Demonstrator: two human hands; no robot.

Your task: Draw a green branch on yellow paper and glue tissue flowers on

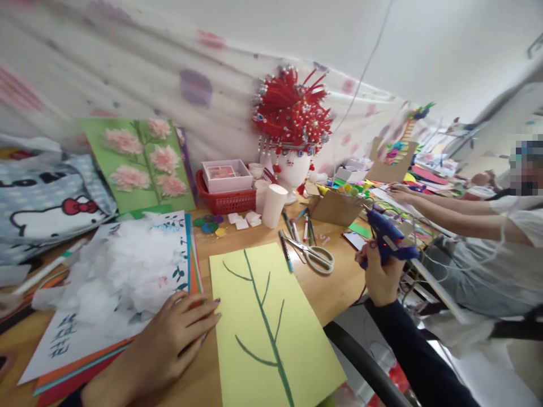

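My right hand (384, 277) grips a blue glue gun (384, 229), raised to the right beyond the table's edge. A white glue stick juts from its back end. My left hand (184, 330) lies flat with its fingers stretched out, the fingertips at the left edge of a yellow sheet (305, 333). On that sheet a green stem (259, 302) with several thin branches is drawn. Beside my left hand, a heap of white tissue-like pieces (131, 271) covers part of a printed white sheet (40, 362) on coloured paper.
Scissors (318, 260) and several pens lie beyond the yellow sheet. A green board with pink flowers (163, 161) leans behind, near a red basket (229, 202) and a white paper roll (275, 206). A red beaded headdress (292, 113) sits on a white stand. Another person's arms (449, 217) reach in at right.
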